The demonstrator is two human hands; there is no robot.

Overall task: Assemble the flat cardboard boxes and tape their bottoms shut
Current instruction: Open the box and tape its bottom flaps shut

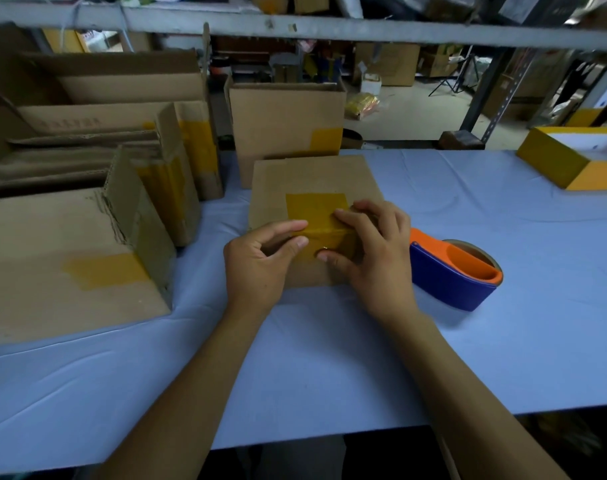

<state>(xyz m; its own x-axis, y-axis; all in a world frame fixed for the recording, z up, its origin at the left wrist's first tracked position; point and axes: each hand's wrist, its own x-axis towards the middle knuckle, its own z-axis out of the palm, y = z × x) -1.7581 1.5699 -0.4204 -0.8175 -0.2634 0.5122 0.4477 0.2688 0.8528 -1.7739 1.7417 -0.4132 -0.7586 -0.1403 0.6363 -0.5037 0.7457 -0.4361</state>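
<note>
A small cardboard box (pixel 312 178) stands bottom-up on the blue table (pixel 330 358), with a strip of yellow-brown tape (pixel 316 206) across its top and folded down over the near edge. My left hand (pixel 257 265) presses the tape at that edge with its forefinger and thumb. My right hand (pixel 371 247) lies over the tape end, fingers on the top and thumb on the near side face. A blue and orange tape dispenser (pixel 454 271) lies on the table just right of my right hand.
Taped boxes stand around: a large one (pixel 52 271) at the left, narrow ones (pixel 177 181) behind it, another (pixel 281 129) behind the small box. A yellow box (pixel 569 161) sits at the far right. Shelving with cartons fills the background.
</note>
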